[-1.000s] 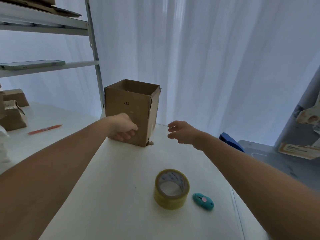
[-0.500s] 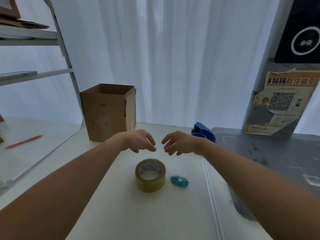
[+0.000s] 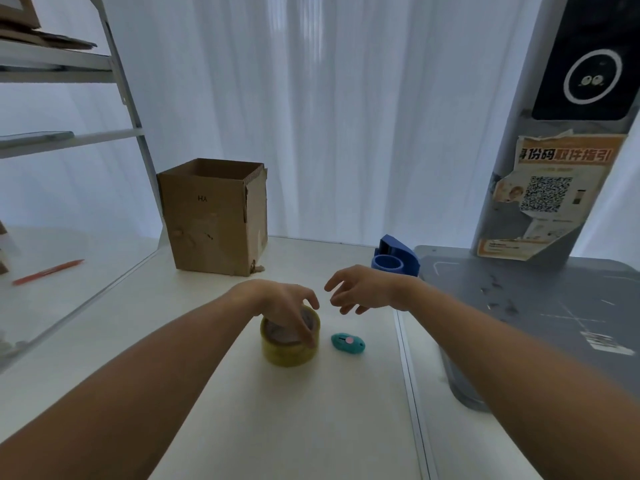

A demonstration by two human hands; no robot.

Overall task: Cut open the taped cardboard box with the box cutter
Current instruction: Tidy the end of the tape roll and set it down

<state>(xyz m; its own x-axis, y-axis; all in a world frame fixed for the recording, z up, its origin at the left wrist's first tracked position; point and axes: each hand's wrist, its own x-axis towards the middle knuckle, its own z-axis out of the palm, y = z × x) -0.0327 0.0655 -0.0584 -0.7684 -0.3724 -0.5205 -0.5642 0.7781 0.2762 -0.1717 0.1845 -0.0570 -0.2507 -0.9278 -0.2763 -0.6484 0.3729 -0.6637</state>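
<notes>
- The left hand's fingers (image 3: 306, 332) were curled down over the top of the tape roll (image 3: 287, 355), their tips hooked on its near rim, so they gripped it from above.
- The left hand (image 3: 284, 303) covered most of the roll's hollow core. The roll was a squat ring of glossy yellowish tape lying flat on the bench (image 3: 277, 427).
- The right hand (image 3: 363, 289) hovered just right of the tape roll and a little beyond it. It was open, its fingers loosely bent and spread, and it held nothing.
- The box cutter (image 3: 347, 342), a small rounded teal plastic pebble with a pink slider, lay flat just right of the tape roll, untouched and below the right hand.
- The cardboard box (image 3: 211, 223) stood upright well beyond the tape roll and to its left. It was plain brown corrugated board, scuffed on the front, with a ragged right corner and its top open.
- A blue plastic tape dispenser (image 3: 394, 258) sat beyond the tape roll to the right.
- A red pen (image 3: 48, 271) lay far left of the tape roll.
- The bench was smooth and white, and a pleated white curtain (image 3: 329, 98) hung behind it.
</notes>
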